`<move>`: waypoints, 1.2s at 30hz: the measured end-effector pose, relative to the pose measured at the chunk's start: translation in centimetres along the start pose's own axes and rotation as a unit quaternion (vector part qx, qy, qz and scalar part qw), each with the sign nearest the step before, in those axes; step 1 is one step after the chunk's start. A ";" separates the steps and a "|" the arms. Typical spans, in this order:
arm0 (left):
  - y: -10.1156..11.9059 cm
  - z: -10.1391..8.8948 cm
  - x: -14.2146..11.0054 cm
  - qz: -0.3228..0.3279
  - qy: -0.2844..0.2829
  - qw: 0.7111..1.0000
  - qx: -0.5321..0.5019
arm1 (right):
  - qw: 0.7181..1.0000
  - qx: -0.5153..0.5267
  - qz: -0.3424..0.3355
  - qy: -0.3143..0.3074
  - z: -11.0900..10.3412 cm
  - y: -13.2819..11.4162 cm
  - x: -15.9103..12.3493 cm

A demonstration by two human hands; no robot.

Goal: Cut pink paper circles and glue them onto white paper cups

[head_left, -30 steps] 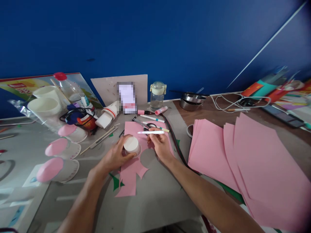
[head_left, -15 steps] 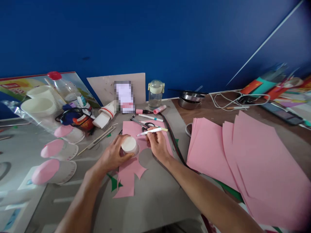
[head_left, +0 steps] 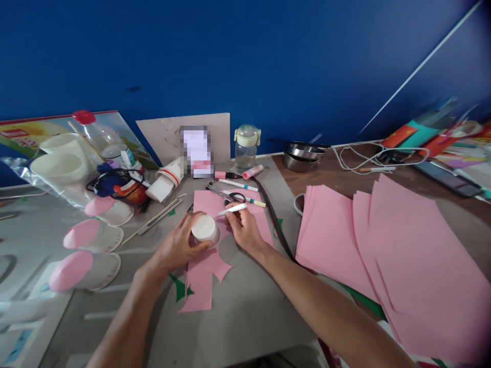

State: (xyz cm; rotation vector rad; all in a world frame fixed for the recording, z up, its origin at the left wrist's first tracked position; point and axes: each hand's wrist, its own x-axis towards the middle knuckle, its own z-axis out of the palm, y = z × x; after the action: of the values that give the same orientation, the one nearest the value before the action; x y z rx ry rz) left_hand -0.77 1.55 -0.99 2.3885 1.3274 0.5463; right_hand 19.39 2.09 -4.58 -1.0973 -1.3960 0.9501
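Observation:
My left hand [head_left: 182, 237] is wrapped round a white paper cup [head_left: 204, 228] that stands upside down on a cut sheet of pink paper [head_left: 201, 273]. In my right hand [head_left: 242, 225] is a white marker [head_left: 232, 209], its tip pointing left at the paper close to the cup's rim. Curved cut-outs mark the pink sheet's lower edge. Just behind the marker lie scissors [head_left: 237, 197] with black handles, and more pens rest by them. Green paper scraps [head_left: 180, 289] show beside the sheet.
Several upturned cups with pink tops [head_left: 72, 271] line the left side. Stacked paper cups [head_left: 59, 168] and a bottle [head_left: 102, 138] stand behind them. A phone [head_left: 197, 153] leans at the back beside a clear jar [head_left: 246, 151]. Pink sheets [head_left: 410, 260] spread at right.
My right hand has shifted slightly left with the marker, bringing its tip nearer the cup's rim. My left hand keeps its hold on the cup.

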 end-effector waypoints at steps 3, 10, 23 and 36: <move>0.0 0.0 0.0 -0.001 0.003 1.000 0.001 | 1.000 0.021 0.009 -0.002 0.1 -0.1 0.1; 0.2 0.0 0.0 -0.005 0.010 1.000 0.001 | 0.999 0.037 0.031 -0.007 0.3 -0.3 0.3; 0.0 0.1 -0.1 -0.005 0.006 1.000 0.004 | 0.998 0.017 0.042 -0.041 0.4 -0.3 0.4; 0.3 -0.1 0.0 -0.015 -0.006 1.000 -0.017 | 0.979 -0.198 -0.034 -0.046 -1.9 -2.2 0.3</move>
State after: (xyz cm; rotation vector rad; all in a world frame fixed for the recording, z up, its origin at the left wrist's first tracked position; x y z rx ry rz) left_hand -0.63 1.41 -0.76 2.3370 1.3367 0.5403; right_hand 21.00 1.77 -2.21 -1.2996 -1.7368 0.6960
